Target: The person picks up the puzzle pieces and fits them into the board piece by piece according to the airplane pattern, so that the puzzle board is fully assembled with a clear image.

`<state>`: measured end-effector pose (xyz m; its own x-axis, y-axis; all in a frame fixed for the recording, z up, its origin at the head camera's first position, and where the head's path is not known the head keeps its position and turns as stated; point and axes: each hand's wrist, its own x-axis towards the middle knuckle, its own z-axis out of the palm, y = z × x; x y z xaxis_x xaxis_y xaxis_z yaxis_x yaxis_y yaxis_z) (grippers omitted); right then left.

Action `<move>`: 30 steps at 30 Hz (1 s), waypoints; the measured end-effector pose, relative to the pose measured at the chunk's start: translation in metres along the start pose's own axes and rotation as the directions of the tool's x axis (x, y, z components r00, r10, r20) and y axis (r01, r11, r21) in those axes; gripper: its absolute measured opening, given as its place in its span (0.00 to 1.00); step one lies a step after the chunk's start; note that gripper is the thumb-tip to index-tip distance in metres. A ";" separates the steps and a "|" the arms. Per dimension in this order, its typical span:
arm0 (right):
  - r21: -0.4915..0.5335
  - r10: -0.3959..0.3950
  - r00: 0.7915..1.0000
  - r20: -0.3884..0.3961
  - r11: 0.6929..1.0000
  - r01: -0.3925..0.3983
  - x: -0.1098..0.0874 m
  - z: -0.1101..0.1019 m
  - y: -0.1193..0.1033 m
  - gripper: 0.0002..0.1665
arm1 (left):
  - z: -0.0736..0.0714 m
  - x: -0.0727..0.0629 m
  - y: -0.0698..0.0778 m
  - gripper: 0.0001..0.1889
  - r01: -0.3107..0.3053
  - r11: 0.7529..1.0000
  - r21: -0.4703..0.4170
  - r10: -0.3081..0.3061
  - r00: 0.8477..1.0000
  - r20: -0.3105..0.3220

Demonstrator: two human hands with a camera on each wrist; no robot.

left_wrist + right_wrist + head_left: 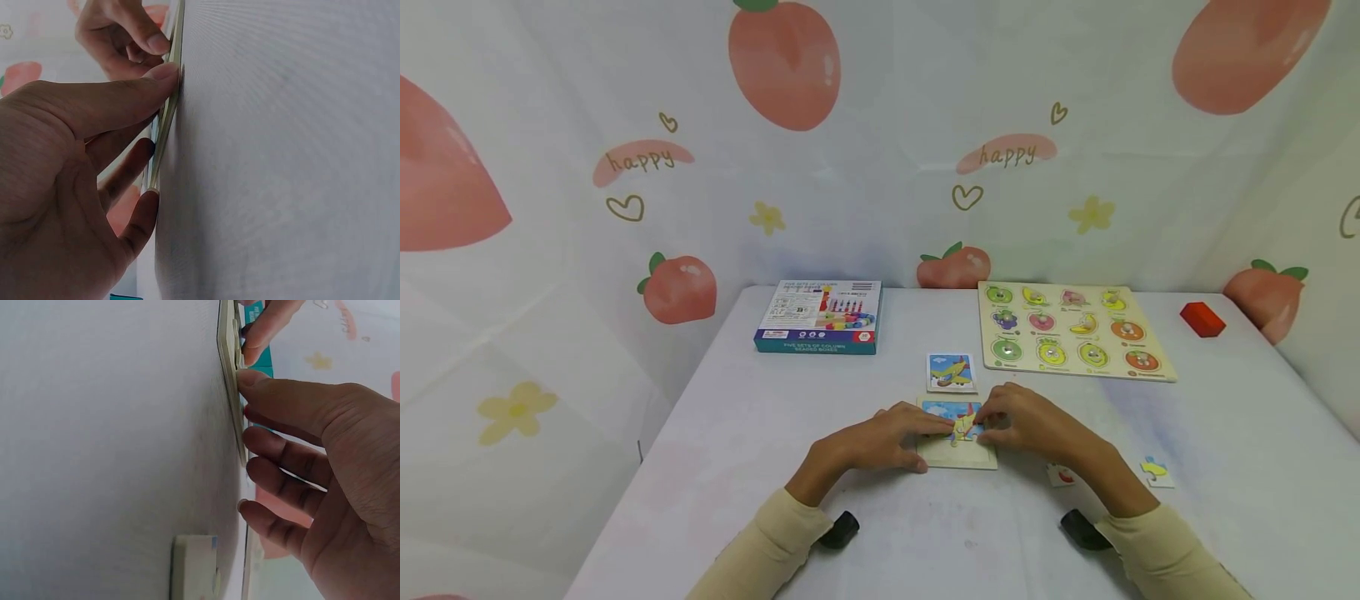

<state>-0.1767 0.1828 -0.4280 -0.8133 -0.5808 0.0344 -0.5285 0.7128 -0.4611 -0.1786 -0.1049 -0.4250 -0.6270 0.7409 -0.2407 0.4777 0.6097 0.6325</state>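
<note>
A pale wooden puzzle board [957,456] lies on the white table, its upper part filled with pieces of a yellow airplane on blue sky. My left hand [883,437] rests on the board's left side. Its index finger reaches straight across the pieces, while the thumb touches the near edge. From the right, my right hand [1026,421] pinches a puzzle piece [977,431] against the board between thumb and index finger. Part of that piece is hidden by the fingers. Two loose pieces, a red-marked piece [1061,475] and a yellow-and-blue piece [1156,472], lie to the right.
Just behind the board is a small airplane picture puzzle [951,372]. A flat boxed toy set [816,317] lies at the back left. At the back right are a fruit puzzle board [1075,329] and a red block [1202,319]. Patterned cloth walls surround the table.
</note>
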 end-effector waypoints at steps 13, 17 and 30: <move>0.018 0.005 1.000 0.002 1.000 -0.005 0.000 0.000 -0.003 0.11 | 0.000 -0.001 0.000 0.29 -0.010 1.000 0.014 0.010 1.000 -0.003; 0.030 0.000 1.000 -0.009 1.000 0.000 0.000 0.000 -0.003 0.10 | 0.001 0.001 -0.001 0.29 -0.015 1.000 0.017 0.015 1.000 -0.008; 0.057 0.016 0.999 -0.028 0.998 -0.015 0.000 0.003 -0.002 0.08 | 0.009 0.007 0.011 0.40 -0.066 0.997 0.040 0.066 0.998 -0.011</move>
<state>-0.1748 0.1802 -0.4299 -0.8283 -0.5579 0.0518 -0.5018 0.6976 -0.5114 -0.1720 -0.0899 -0.4266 -0.6009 0.7764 -0.1901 0.5418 0.5705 0.6173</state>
